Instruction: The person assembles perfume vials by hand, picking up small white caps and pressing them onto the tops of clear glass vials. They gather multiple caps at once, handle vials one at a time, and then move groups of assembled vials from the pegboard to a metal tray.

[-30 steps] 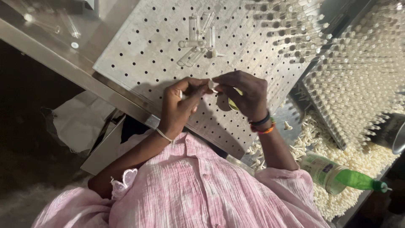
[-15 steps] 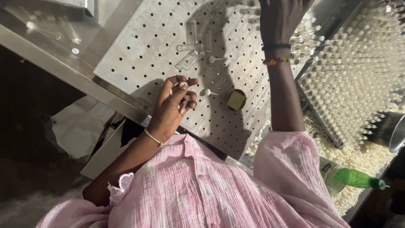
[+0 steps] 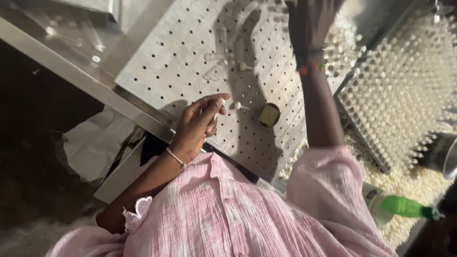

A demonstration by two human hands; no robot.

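Observation:
My left hand [image 3: 200,124] rests at the near edge of a perforated metal board [image 3: 166,62], its fingers pinched on a small white pin. Another white pin [image 3: 237,105] lies on the board just past my fingertips. Beside that pin sits a small round tin [image 3: 269,114] with yellowish contents. My right hand [image 3: 309,19] is stretched far across the board to the top edge of the view, with beaded bands on its wrist. Its fingertips are cut off. A few clear tubes [image 3: 223,52] lie on the board left of that arm.
A rack packed with white-tipped pins [image 3: 404,81] stands at the right, above a heap of loose white pieces [image 3: 419,185]. A green-capped bottle [image 3: 404,207] lies near my right sleeve, and a metal cup [image 3: 450,159] is at the right edge. Crumpled white paper [image 3: 95,143] lies below the table's edge.
My hands were together over the board; my right hand has lifted away and reached far forward. My left hand stayed near the board's edge, and the tin and loose pin are uncovered.

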